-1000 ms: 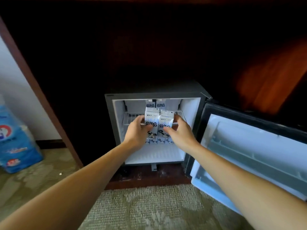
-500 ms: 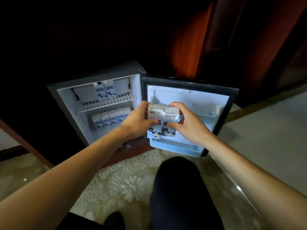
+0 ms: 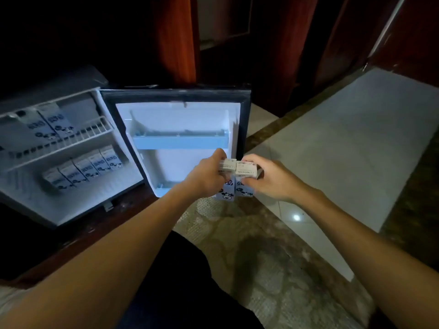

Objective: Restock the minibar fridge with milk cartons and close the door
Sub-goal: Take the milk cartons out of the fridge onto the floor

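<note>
I hold two white milk cartons with cow prints side by side, upright, in front of the lower right corner of the open fridge door. My left hand grips the left carton and my right hand grips the right one. The minibar fridge stands open at the left. Two cartons sit on its wire shelf and several more line the bottom. The door's upper rack holds nothing.
Dark wooden cabinetry surrounds the fridge. A patterned carpet lies under me, with pale floor tiles to the right. My dark-clad knee is between my arms.
The view has swung right and both hands have carried the two cartons from in front of the fridge's inside across to the lower part of the open door.
</note>
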Tool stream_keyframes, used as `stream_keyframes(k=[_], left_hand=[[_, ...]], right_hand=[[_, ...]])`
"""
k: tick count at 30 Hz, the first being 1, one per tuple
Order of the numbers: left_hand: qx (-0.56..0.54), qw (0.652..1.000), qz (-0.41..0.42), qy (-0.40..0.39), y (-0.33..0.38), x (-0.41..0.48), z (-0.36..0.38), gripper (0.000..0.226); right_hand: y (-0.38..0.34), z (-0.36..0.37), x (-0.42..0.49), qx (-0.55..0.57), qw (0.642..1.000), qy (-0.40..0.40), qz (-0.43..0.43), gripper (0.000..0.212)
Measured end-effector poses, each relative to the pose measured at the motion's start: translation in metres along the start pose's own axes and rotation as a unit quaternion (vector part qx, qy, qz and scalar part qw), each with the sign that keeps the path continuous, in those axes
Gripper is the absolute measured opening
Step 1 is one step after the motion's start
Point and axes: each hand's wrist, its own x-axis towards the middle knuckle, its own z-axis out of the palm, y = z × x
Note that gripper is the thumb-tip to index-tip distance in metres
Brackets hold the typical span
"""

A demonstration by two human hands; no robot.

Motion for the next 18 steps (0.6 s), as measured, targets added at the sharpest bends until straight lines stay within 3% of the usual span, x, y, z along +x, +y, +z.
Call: stream_keyframes(k=[4, 10, 18], left_hand=[[0.033, 0.998, -0.012, -0.052, 0.002, 0.024, 0.047, 0.030], [-0.017, 0.993, -0.056, -0.106, -0.022, 0.043, 0.134, 0.031], [-0.048, 0.979, -0.151, -0.130, -0.064, 0.055, 0.238, 0.032]], right_hand=[[0.050, 0.021, -0.013, -0.015, 0.998, -0.022, 0.049, 0.043], [0.115, 0.060, -0.035, -0.051, 0.989, -0.031, 0.136, 0.037], [0.196, 0.130, -0.051, 0.046, 0.975, -0.056, 0.212, 0.035]])
